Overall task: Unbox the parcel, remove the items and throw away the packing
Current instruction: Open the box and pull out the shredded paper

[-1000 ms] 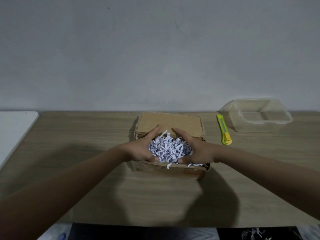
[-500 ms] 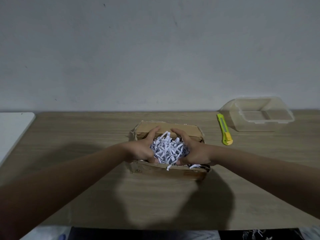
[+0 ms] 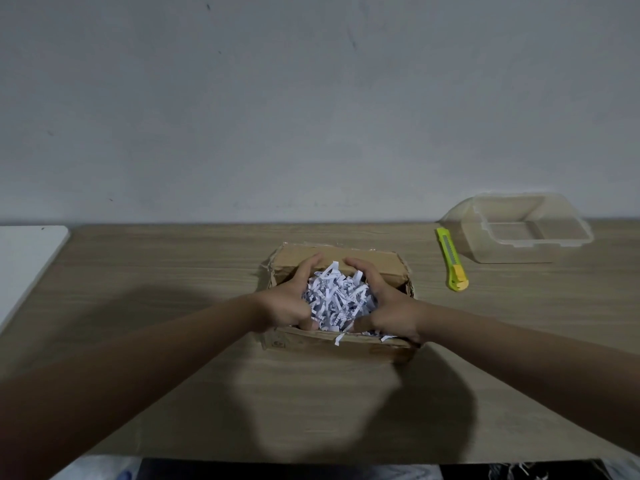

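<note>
Both hands cupped shredded paper in open box.
Left hand [image 3: 287,303] and right hand [image 3: 388,306] clasped the shredded paper [image 3: 337,299] between them, inside cardboard box [image 3: 346,265] on tabletop [image 3: 173,271].

Wooden table [image 3: 173,271] against a grey wall [image 3: 311,98]. Yellow-green utility knife [image 3: 451,258] lies flat at right rear; clear plastic container [image 3: 519,233], open side up, just beside it. White surface [image 3: 24,258] abuts the table's left edge.

Both hands, left [image 3: 289,299] and right [image 3: 389,306], are cupped around a wad of shredded paper [image 3: 337,299] inside the open cardboard box [image 3: 332,344] on the worktop [image 3: 173,271].
</note>
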{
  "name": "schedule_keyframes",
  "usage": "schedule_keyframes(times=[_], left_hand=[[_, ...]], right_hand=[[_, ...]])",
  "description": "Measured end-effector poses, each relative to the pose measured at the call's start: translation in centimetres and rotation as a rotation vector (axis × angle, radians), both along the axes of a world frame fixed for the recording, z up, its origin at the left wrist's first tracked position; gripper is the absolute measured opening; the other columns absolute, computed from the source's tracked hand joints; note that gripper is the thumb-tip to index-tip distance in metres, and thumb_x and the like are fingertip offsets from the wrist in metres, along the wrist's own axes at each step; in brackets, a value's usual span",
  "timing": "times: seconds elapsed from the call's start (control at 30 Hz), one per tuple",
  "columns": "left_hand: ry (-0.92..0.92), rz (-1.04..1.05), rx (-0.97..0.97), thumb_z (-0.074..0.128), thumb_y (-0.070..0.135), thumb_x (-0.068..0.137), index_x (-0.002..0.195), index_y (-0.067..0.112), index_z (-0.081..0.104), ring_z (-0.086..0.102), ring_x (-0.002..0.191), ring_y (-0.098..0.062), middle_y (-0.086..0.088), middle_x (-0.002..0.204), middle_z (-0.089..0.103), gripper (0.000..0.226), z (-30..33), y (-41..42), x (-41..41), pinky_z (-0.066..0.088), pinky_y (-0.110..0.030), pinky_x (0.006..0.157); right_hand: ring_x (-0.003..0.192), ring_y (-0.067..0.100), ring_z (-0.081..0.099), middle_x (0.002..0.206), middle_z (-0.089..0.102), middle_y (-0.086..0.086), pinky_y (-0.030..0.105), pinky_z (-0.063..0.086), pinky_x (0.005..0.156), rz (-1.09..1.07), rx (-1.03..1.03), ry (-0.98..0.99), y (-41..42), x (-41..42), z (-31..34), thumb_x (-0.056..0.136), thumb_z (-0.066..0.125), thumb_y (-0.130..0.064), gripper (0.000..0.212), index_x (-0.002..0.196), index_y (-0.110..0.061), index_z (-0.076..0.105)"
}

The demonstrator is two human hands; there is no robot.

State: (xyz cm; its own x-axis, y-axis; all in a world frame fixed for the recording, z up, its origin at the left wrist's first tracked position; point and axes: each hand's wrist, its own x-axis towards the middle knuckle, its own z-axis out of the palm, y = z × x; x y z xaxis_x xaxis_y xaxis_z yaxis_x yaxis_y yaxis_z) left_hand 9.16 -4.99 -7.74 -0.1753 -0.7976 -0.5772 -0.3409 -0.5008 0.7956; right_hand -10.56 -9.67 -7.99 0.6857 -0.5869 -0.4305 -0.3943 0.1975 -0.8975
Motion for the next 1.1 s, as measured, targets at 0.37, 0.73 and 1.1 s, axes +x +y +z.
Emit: schedule_keyframes(times=[0.37,0.73,1.1], left_hand=[[0.022,-0.022,-0.016,0.062,-0.018,0.067,0.142,0.049,0.005,0.054,0.116,-0.03,-0.01,0.132,0.044,0.115,-0.33,-0.28,0.32,0.052,-0.037,0.085],[-0.052,-0.154,-0.002,0.063,-0.011,0.071,0.142,0.042,-0.01,0.054,0.096,-0.018,-0.015,0.126,0.051,0.115,-0.2,-0.49,0.54,0.046,-0.025,0.072],[-0.023,-0.079,-0.123,0.071,-0.011,0.065,0.14,0.05,0.009,0.045,0.126,-0.028,-0.01,0.149,0.028,0.115,-0.2,0.03,0.64,0.052,-0.025,0.077]], right_hand=[[0.103,0.02,0.062,0.121,0.053,0.003,0.039,0.057,0.085,-0.021,-0.017,0.011,0.13,0.02,0.06,0.07,0.067,0.019,0.104,0.14,-0.04,0.017],[0.103,0.025,0.06,0.124,0.053,0.012,0.055,0.049,0.093,-0.065,-0.025,-0.021,0.42,-0.03,0.27,0.068,0.066,0.022,0.1,0.139,-0.035,0.026],[0.085,0.001,0.067,0.099,0.068,-0.004,0.021,0.055,0.073,-0.13,-0.008,-0.138,0.47,-0.47,-0.19,0.069,0.063,0.025,0.067,0.107,-0.03,0.057]])
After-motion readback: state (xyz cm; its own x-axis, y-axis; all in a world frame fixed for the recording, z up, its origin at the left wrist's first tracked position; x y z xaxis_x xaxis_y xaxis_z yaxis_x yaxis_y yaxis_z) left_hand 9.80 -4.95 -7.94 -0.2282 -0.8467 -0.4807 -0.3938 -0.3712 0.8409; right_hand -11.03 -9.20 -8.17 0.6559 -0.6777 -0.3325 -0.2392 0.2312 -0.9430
